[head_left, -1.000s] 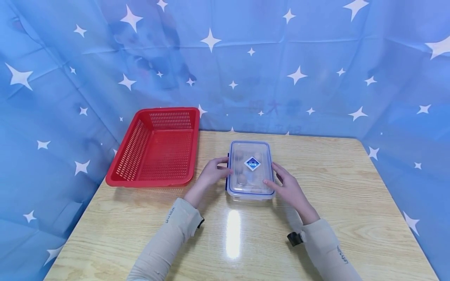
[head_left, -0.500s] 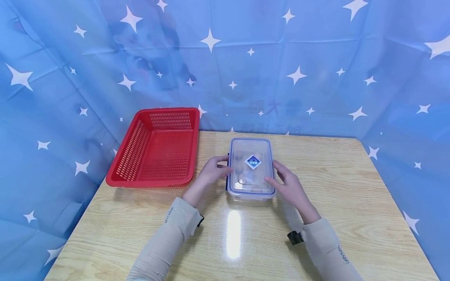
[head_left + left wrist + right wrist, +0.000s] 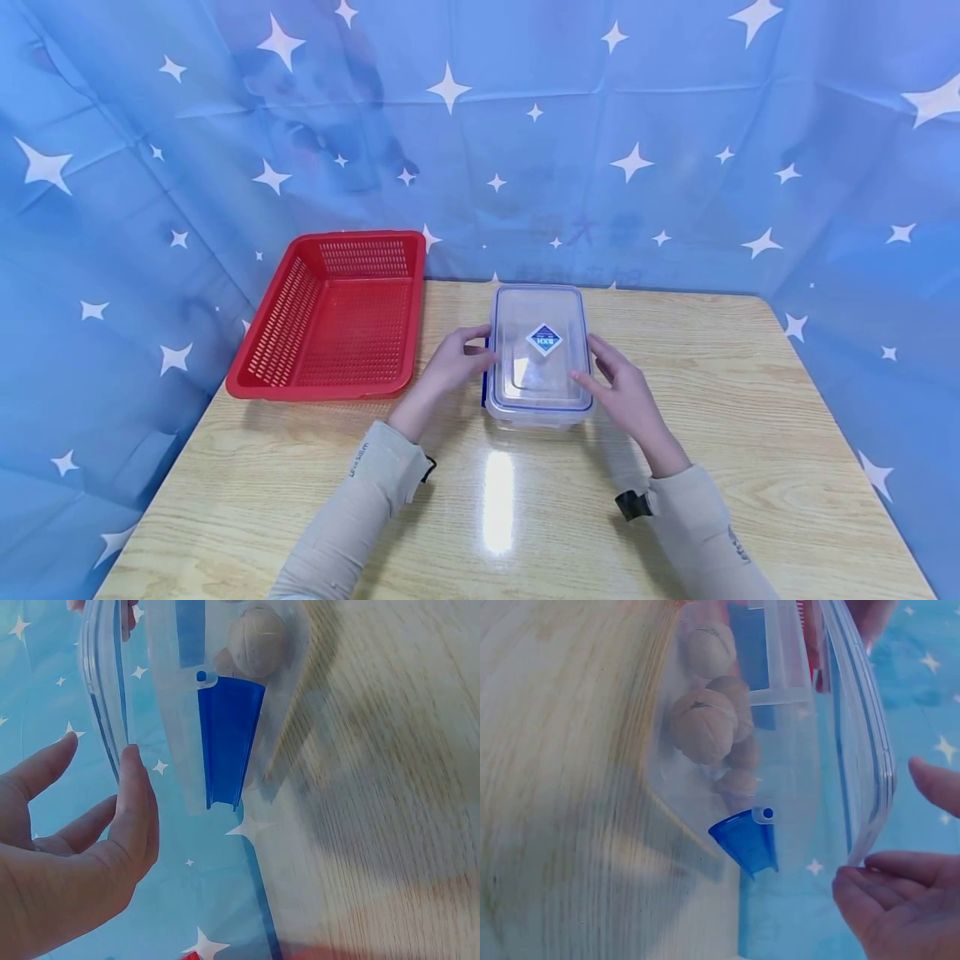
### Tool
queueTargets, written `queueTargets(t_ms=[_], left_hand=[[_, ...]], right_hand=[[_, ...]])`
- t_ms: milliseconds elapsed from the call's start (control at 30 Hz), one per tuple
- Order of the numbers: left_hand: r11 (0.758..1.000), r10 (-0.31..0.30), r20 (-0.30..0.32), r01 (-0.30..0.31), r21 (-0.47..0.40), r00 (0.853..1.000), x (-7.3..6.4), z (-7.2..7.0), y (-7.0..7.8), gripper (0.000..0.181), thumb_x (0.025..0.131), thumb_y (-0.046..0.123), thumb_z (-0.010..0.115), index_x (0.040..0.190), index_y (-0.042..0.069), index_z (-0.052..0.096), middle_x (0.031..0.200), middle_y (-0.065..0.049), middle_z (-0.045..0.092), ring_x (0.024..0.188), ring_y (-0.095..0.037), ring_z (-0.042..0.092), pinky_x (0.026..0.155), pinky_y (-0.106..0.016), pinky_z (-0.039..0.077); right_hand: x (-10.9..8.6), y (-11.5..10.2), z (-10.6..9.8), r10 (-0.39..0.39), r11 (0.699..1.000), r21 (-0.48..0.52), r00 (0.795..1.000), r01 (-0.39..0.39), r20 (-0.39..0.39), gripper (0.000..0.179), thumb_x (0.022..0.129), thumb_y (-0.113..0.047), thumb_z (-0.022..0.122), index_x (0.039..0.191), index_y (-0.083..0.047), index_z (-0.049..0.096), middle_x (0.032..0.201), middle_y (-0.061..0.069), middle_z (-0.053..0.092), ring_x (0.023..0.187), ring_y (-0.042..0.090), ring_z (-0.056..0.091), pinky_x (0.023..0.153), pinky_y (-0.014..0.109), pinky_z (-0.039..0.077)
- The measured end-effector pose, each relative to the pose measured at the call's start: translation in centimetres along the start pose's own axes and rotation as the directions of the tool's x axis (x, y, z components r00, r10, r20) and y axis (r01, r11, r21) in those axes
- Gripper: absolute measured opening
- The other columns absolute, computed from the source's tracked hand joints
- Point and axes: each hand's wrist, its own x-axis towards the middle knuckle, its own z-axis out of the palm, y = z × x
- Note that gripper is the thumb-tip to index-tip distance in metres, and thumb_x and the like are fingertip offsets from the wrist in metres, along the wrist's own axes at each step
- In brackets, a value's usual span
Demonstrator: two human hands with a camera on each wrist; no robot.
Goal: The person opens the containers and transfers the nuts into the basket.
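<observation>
A clear rectangular lid (image 3: 517,310) with a blue rim seal and a diamond sticker is raised over a clear plastic food container (image 3: 528,423). A gap between lid and container shows in both wrist views. My left hand (image 3: 456,360) holds the lid's left edge, thumb above and fingers at the rim. On the opposite edge, my right hand (image 3: 624,392) holds the lid with its fingertips at the rim. Several walnuts (image 3: 703,726) lie inside the container. Blue side latches (image 3: 231,739) hang unfastened on its sides.
To the left on the wooden table (image 3: 750,433) stands a red perforated basket (image 3: 405,350). A blue star-patterned cloth (image 3: 480,150) hangs behind the table and along both sides. Light glares on the table in front of the container.
The lid has risen off the container and shifted slightly away and to the right, and looks larger in the head view. Both hands have kept their hold, the right drifting slightly right.
</observation>
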Motion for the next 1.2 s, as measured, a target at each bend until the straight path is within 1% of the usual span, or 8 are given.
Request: queueTargets(t_ms=[233, 467, 533, 700, 867, 1000, 1067, 1200], left_hand=[[0.994, 0.067, -0.036, -0.07, -0.08, 0.997, -0.3, -0.1, 0.3, 0.057, 0.093, 0.012, 0.068, 0.147, 0.008, 0.049, 0.15, -0.014, 0.048, 0.124, -0.031, 0.061, 0.098, -0.04, 0.056], [0.992, 0.073, -0.065, -0.079, -0.1, 0.995, -0.7, -0.3, 1.1, 0.054, 0.095, 0.017, 0.067, 0.146, 0.016, 0.051, 0.15, -0.01, 0.046, 0.127, -0.03, 0.059, 0.102, -0.044, 0.054], [0.991, 0.076, -0.074, -0.083, -0.105, 0.994, -0.8, -0.4, 1.3, 0.052, 0.096, 0.018, 0.066, 0.146, 0.017, 0.051, 0.15, -0.009, 0.046, 0.127, -0.03, 0.059, 0.102, -0.045, 0.053], [0.981, 0.13, -0.094, -0.142, -0.133, 0.987, -1.0, -0.6, 1.7, 0.049, 0.098, 0.014, 0.062, 0.146, 0.014, 0.051, 0.151, -0.011, 0.047, 0.128, -0.034, 0.058, 0.101, -0.045, 0.054], [0.973, 0.152, -0.117, -0.169, -0.159, 0.982, -1.2, -0.5, 2.0, 0.045, 0.099, 0.014, 0.061, 0.144, 0.016, 0.053, 0.149, -0.008, 0.049, 0.128, -0.032, 0.058, 0.1, -0.042, 0.055], [0.964, 0.187, -0.15, -0.21, -0.161, 0.971, -1.2, -0.5, 2.1, 0.043, 0.099, 0.012, 0.059, 0.142, 0.015, 0.055, 0.149, -0.009, 0.05, 0.128, -0.033, 0.058, 0.098, -0.042, 0.056], [0.961, 0.207, -0.171, -0.233, -0.152, 0.963, -1.2, -0.4, 2.2, 0.043, 0.099, 0.01, 0.059, 0.142, 0.014, 0.055, 0.149, -0.009, 0.051, 0.128, -0.033, 0.058, 0.099, -0.043, 0.056], [0.954, 0.242, -0.198, -0.271, -0.13, 0.95, -1.2, -0.5, 2.2, 0.042, 0.099, 0.009, 0.059, 0.141, 0.014, 0.057, 0.148, -0.007, 0.053, 0.128, -0.033, 0.058, 0.101, -0.046, 0.054]], right_hand=[[-0.1, -0.8, -0.3, -0.016, 0.999, 0.045, 0.999, 0.018, -0.043, 0.061, 0.099, -0.017, 0.062, 0.151, 0.005, 0.036, 0.158, 0.024, 0.035, 0.146, 0.04, 0.035, 0.117, 0.046, 0.035], [-0.3, -1.7, -0.6, -0.047, 0.995, 0.085, 0.995, 0.055, -0.09, 0.059, 0.1, -0.015, 0.061, 0.15, 0.004, 0.038, 0.156, 0.025, 0.038, 0.145, 0.042, 0.037, 0.117, 0.049, 0.035], [-0.3, -1.9, -0.7, -0.047, 0.994, 0.088, 0.993, 0.057, -0.106, 0.058, 0.1, -0.016, 0.061, 0.149, 0.004, 0.039, 0.155, 0.025, 0.04, 0.144, 0.042, 0.039, 0.117, 0.047, 0.036], [-0.3, -2.4, -0.9, -0.038, 0.996, 0.074, 0.987, 0.05, -0.157, 0.055, 0.099, -0.016, 0.061, 0.148, 0.001, 0.043, 0.154, 0.021, 0.044, 0.139, 0.038, 0.046, 0.114, 0.041, 0.038], [-0.5, -2.7, -1.0, -0.041, 0.997, 0.053, 0.982, 0.051, -0.187, 0.055, 0.099, -0.018, 0.062, 0.149, -0.004, 0.044, 0.152, 0.02, 0.047, 0.133, 0.038, 0.051, 0.111, 0.049, 0.043], [-0.6, -3.0, -1.1, -0.042, 0.996, 0.069, 0.982, 0.056, -0.184, 0.057, 0.099, -0.02, 0.062, 0.151, -0.007, 0.041, 0.151, 0.02, 0.048, 0.131, 0.038, 0.053, 0.11, 0.051, 0.044], [-0.6, -3.1, -1.1, -0.044, 0.994, 0.09, 0.982, 0.062, -0.183, 0.058, 0.099, -0.019, 0.062, 0.151, -0.007, 0.04, 0.153, 0.018, 0.046, 0.132, 0.037, 0.053, 0.112, 0.046, 0.044], [-0.7, -3.2, -1.0, -0.044, 0.987, 0.141, 0.982, 0.071, -0.185, 0.059, 0.099, -0.017, 0.063, 0.152, -0.007, 0.039, 0.156, 0.014, 0.043, 0.134, 0.034, 0.053, 0.107, 0.018, 0.045]])
